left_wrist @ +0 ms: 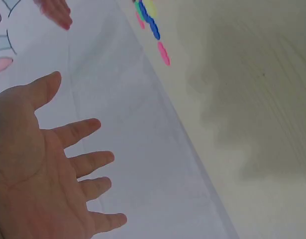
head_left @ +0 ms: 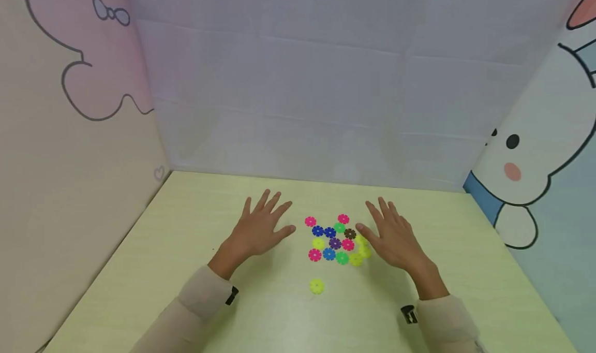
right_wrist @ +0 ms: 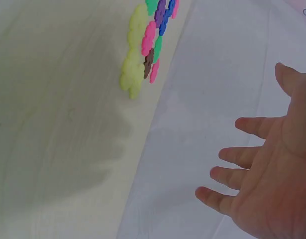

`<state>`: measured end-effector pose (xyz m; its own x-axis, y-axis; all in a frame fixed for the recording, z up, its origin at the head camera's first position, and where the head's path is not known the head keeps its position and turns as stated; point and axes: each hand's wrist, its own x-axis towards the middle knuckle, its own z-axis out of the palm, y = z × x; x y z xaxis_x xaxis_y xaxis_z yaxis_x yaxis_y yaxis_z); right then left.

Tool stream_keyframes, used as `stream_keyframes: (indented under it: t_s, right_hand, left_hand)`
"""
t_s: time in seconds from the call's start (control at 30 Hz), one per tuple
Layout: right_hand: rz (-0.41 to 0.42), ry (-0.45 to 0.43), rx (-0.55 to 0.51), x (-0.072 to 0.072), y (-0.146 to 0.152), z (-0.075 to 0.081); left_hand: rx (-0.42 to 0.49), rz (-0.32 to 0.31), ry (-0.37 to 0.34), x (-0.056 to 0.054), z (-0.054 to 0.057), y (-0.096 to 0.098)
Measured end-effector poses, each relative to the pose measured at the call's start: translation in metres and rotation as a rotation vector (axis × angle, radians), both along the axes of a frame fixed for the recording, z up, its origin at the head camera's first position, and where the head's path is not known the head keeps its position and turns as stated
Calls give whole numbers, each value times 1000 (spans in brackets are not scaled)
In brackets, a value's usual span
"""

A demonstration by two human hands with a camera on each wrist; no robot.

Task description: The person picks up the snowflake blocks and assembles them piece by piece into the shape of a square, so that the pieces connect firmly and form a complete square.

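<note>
Several flat, notched plastic discs like small flowers lie grouped on the table, among them a purple disc (head_left: pixel 335 244), a brown disc (head_left: pixel 350 234) and a light blue disc (head_left: pixel 329 254). One yellow disc (head_left: pixel 317 286) lies apart, nearer the front. My left hand (head_left: pixel 258 229) hovers left of the group, fingers spread and holding nothing; its palm shows in the left wrist view. On the other side my right hand (head_left: pixel 393 234) is likewise spread and holds nothing, its thumb overlapping the group's right edge in the head view. Yellow discs (right_wrist: pixel 133 69) bunch together on that side.
The pale wooden table (head_left: pixel 186 213) meets a white cloth wall (head_left: pixel 302 109) at the back. Printed cloth panels with cartoon figures stand at left (head_left: pixel 84 161) and right (head_left: pixel 549 135). Black clips show at both sleeve cuffs.
</note>
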<state>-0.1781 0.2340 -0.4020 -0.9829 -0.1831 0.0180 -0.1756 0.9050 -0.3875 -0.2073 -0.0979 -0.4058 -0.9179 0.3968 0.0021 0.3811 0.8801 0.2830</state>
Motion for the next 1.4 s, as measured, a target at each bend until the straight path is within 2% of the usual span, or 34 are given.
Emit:
stream_keyframes:
  t_s: [0.13,0.23,0.3,0.37,0.47,0.53,0.63,0.8,1.0,1.13,1.27,1.4]
  right_hand:
    - [-4,-46,-144,-4,10,-7]
    - [-60,-95,-254,-9,18,-16]
    - [-102,-127,-282,-11,22,-25]
    - [-115,-155,-273,-13,23,-34]
    - [-81,-161,-195,-14,18,-46]
    - [-54,-155,-141,-14,12,-50]
    - [-41,-153,-97,-13,4,-51]
    - [-75,-169,-77,-10,-2,-51]
    - [-94,-178,-46,-13,-1,-49]
    - [-86,-207,-70,-14,5,-45]
    - [-76,-288,-182,-15,14,-43]
    - [-78,-336,-296,-13,22,-40]
  left_hand:
    - [-18,-63,55,6,-4,17]
    - [-20,-115,91,14,-13,30]
    - [-22,-162,85,20,-20,39]
    - [-24,-207,58,26,-30,47]
    - [-37,-246,14,34,-44,55]
    - [-65,-269,21,40,-51,57]
    - [-107,-308,68,49,-58,59]
    - [-147,-338,116,60,-61,62]
    - [-196,-360,159,62,-56,66]
    - [-173,-362,122,58,-57,70]
    - [-83,-336,17,51,-59,70]
    - [55,-298,-116,45,-59,67]
